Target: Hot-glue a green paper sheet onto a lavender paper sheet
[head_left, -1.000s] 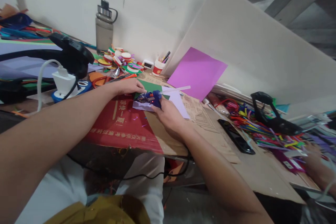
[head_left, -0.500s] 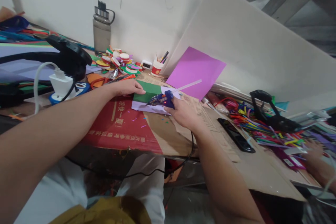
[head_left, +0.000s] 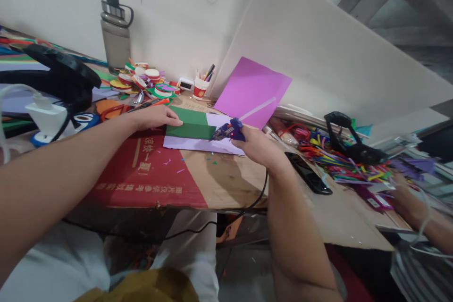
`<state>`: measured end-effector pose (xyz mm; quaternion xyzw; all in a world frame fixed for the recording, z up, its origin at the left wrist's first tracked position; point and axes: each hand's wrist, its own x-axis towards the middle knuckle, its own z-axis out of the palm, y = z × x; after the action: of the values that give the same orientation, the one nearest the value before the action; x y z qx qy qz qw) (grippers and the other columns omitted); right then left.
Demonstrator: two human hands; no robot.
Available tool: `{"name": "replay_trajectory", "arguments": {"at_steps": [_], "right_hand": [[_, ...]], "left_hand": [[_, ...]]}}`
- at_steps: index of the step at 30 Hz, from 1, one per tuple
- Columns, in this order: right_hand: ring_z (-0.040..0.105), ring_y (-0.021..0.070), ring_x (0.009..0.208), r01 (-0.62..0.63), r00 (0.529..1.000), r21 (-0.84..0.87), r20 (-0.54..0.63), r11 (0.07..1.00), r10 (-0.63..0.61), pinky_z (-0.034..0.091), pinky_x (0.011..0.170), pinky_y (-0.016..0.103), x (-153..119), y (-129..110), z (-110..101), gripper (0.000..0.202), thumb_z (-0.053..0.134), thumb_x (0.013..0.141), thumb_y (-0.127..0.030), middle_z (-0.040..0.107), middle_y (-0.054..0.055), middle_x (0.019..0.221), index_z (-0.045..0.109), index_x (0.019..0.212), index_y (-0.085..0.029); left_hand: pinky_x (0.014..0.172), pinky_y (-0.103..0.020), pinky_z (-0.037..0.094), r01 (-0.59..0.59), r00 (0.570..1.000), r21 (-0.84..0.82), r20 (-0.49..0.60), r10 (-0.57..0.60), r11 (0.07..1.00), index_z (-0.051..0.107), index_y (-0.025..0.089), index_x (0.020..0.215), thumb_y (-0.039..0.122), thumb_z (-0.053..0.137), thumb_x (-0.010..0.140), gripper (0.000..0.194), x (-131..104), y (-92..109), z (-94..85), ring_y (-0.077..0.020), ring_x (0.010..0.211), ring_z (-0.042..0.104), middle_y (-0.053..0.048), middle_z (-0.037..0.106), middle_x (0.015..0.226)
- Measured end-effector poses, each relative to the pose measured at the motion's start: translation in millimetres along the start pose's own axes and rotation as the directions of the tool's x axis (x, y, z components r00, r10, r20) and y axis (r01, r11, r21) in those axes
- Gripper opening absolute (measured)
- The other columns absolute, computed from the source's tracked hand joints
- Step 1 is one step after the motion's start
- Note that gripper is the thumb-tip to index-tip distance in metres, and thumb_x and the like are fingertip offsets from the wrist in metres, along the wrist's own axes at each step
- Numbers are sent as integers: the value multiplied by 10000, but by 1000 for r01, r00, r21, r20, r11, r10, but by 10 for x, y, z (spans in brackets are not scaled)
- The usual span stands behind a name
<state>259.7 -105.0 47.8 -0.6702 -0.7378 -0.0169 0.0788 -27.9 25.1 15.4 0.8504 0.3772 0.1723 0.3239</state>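
A strip of green paper [head_left: 194,130] lies over a light purple sheet [head_left: 191,144] on the cardboard-covered table. My left hand [head_left: 161,116] pinches the green paper at its left part, thumb and fingers together. Closed round a blue glue gun [head_left: 236,131] is my right hand [head_left: 258,144]. The gun's nozzle points left, at the right end of the green paper; whether it touches cannot be told. A clear glue stick [head_left: 260,107] sticks out of its back, and a black cable hangs below.
Behind stand a bottle [head_left: 116,37], paper rolls [head_left: 152,74], a pen cup [head_left: 200,87] and a bright purple sheet [head_left: 253,89]. On the right are a phone [head_left: 307,173], coloured strips [head_left: 325,155] and another person's hand [head_left: 406,198]. A white plug [head_left: 47,118] is on the left.
The glue gun in my right hand has moved right along the green paper, from its middle to its right end. My left hand keeps its pinch. The whole view has shifted slightly.
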Motion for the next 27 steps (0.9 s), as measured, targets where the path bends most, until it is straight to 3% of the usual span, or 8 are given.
{"name": "replay_trajectory", "arguments": {"at_steps": [6, 14, 19, 23, 27], "right_hand": [[631, 248, 887, -20, 999, -45, -28, 999, 19, 416, 695, 309, -14, 15, -11, 256, 522, 858, -382, 693, 112, 1009, 606, 1003, -188], [625, 232, 851, -11, 1000, -7, -15, 1000, 11, 420, 693, 305, -55, 68, -56, 251, 549, 841, -378, 687, 103, 1005, 617, 996, -193], [630, 254, 911, -30, 1000, -44, -5, 999, 30, 426, 721, 312, -57, 39, -77, 271, 547, 855, -395, 689, 116, 1031, 620, 1012, -187], [618, 242, 969, 14, 998, 36, 59, 999, -16, 427, 765, 299, -75, 50, -124, 267, 559, 857, -341, 674, 106, 1100, 604, 1072, -189], [618, 236, 964, 9, 999, 74, 33, 997, -12, 430, 768, 296, -57, 7, -111, 249, 567, 852, -306, 677, 107, 1091, 608, 1065, -184]], "left_hand": [[828, -302, 389, 28, 999, 63, 32, -30, 998, 731, 156, 798, 588, 570, 724, 466, 28, -31, -27, -211, 851, 564, -45, 681, 880], [999, -323, 353, -14, 995, 116, 104, 2, 993, 729, 221, 1046, 596, 600, 719, 515, -9, 18, -45, -244, 1078, 563, -45, 681, 1141], [1019, -334, 361, 7, 997, 194, 77, -22, 981, 743, 214, 1023, 603, 544, 748, 516, 18, -3, -38, -243, 1070, 567, -23, 688, 1111], [1010, -315, 377, -2, 997, 220, 77, -16, 976, 745, 215, 1022, 634, 497, 765, 550, 36, -40, -33, -238, 1066, 573, -1, 686, 1110], [1008, -309, 379, -2, 997, 214, 74, -14, 977, 735, 210, 1059, 632, 510, 769, 559, 42, -63, -35, -239, 1065, 580, -19, 685, 1118]]}}
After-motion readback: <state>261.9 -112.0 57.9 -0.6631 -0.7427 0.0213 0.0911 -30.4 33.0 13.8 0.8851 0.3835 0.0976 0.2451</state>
